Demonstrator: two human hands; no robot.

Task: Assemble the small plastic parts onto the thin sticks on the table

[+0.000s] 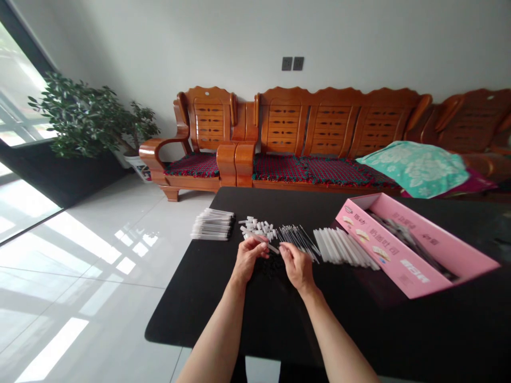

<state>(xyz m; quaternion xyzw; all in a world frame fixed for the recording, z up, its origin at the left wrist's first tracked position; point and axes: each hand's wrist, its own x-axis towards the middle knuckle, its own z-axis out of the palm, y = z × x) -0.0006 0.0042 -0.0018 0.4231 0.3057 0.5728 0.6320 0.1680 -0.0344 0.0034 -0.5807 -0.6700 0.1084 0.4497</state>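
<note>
My left hand (249,259) grips a slim white tube (268,246), possibly a pen barrel, near the middle of the black table (199,324). My right hand (297,266) sits beside it, fingertips pinched close to the tube's end; whether they hold anything is too small to tell. Just beyond lie loose white caps (256,227) and a fan of thin pen refills (298,242). Small dark parts (272,266) are heaped beneath my hands. White tubes (343,248) lie further right, and a bundle of clear sleeves (213,224) lies at the left.
An open pink cardboard box (399,255) holding dark, blurred contents stands on the table's right. Behind the table is a wooden sofa (303,133) with a teal cloth (413,167). A potted plant (90,117) stands to the left, above a white tile floor (88,298).
</note>
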